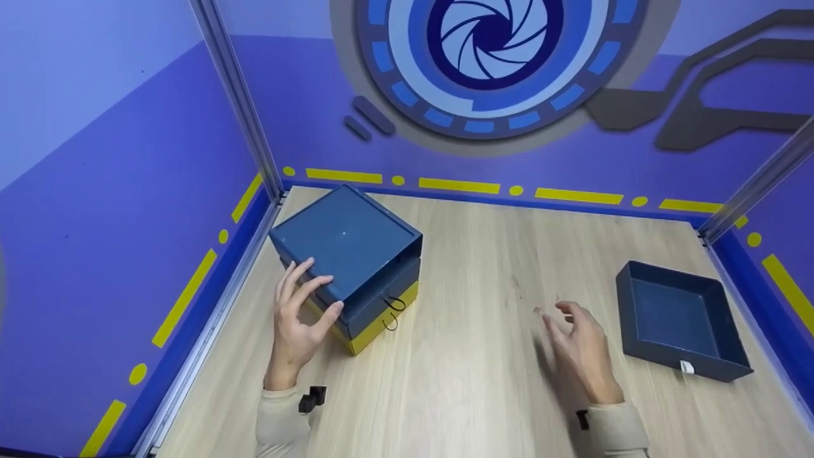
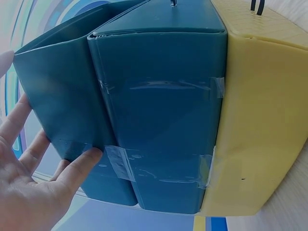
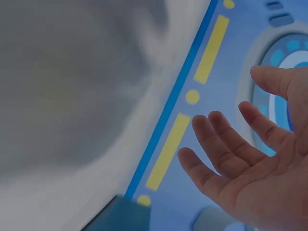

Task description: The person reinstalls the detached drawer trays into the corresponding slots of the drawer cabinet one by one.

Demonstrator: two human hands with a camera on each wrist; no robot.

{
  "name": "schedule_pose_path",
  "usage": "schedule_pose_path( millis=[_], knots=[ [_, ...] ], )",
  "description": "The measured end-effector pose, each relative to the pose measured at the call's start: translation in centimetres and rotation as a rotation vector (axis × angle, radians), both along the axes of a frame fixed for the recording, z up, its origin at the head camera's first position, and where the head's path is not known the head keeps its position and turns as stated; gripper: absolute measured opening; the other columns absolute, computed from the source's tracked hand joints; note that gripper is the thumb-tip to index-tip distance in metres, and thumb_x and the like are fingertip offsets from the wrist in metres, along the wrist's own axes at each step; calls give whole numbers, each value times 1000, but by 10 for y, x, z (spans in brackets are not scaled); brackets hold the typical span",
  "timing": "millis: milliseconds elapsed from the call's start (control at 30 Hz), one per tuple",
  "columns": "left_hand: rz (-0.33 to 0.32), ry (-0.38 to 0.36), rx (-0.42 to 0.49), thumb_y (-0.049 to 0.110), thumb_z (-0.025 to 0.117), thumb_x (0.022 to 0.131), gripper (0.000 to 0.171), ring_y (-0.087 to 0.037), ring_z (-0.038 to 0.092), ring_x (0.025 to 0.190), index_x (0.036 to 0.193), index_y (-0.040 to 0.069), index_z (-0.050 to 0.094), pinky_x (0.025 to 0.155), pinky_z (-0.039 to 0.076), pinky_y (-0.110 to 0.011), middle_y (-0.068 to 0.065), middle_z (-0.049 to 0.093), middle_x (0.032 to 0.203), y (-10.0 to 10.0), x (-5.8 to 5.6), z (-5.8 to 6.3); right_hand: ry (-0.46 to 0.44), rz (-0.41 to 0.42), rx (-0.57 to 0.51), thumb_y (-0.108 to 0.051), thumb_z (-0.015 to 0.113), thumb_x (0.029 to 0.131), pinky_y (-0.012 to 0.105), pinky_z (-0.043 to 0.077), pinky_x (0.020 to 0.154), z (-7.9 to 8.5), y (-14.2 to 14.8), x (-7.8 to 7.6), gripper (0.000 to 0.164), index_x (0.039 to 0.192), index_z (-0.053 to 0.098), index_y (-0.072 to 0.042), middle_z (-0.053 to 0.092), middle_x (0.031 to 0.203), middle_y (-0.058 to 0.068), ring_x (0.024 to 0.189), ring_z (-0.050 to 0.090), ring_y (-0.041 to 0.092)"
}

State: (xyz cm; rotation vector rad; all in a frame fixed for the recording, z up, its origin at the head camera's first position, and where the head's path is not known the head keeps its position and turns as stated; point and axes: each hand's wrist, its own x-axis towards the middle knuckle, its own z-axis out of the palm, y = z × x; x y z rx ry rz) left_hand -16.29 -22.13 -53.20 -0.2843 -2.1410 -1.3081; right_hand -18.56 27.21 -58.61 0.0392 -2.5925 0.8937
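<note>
A stack of drawer boxes stands at the left. Its top is a dark blue casing (image 1: 346, 238) with a hollow front, set slightly askew on a second dark blue box (image 2: 163, 120). Beneath that lies a yellow box (image 2: 260, 120). Black loop pulls (image 1: 395, 304) hang from the lower two fronts. Spread fingers of my left hand (image 1: 297, 327) touch the top casing's near left side and edge. My right hand (image 1: 585, 350), loosely bent and holding nothing, is over the table beside a loose dark blue drawer (image 1: 648, 360) with a white tab (image 1: 687, 367).
The wooden table (image 1: 464, 369) is enclosed by purple-blue printed panels (image 1: 305, 114) at the back and sides. Metal posts (image 1: 238, 95) stand at the back corners. Clear tape (image 2: 120, 163) runs across the sides of the blue boxes.
</note>
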Motion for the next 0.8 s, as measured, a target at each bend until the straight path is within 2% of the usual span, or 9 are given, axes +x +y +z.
schedule_pose_path(
  millis=[300,433,600,800],
  knots=[
    [-3,1,1,15,85,84,42,-49,26,159,125,18,77,120,15,-83,-15,53,160,0,0,-1,47,-85,43,-16,80,94,67,55,85,-5,38,28,37,122,70,6,73,114,31,100,72,51],
    [2,1,5,15,85,84,42,-50,26,159,125,17,77,119,15,-84,-16,52,160,0,1,-1,33,-137,42,-17,78,96,67,53,86,-1,49,33,38,125,68,6,72,115,34,103,70,52],
    [-5,0,2,16,85,84,42,-52,26,158,125,18,78,120,15,-83,-14,53,160,1,-1,0,-9,-222,33,-19,74,98,66,50,89,6,64,37,40,128,66,6,71,118,34,105,68,52],
    [-6,0,13,15,85,84,42,-51,25,159,125,17,78,120,15,-83,-15,53,160,1,0,-1,-108,-292,13,-24,70,101,66,49,96,12,79,43,44,134,62,5,69,124,34,112,68,51]
  ],
)
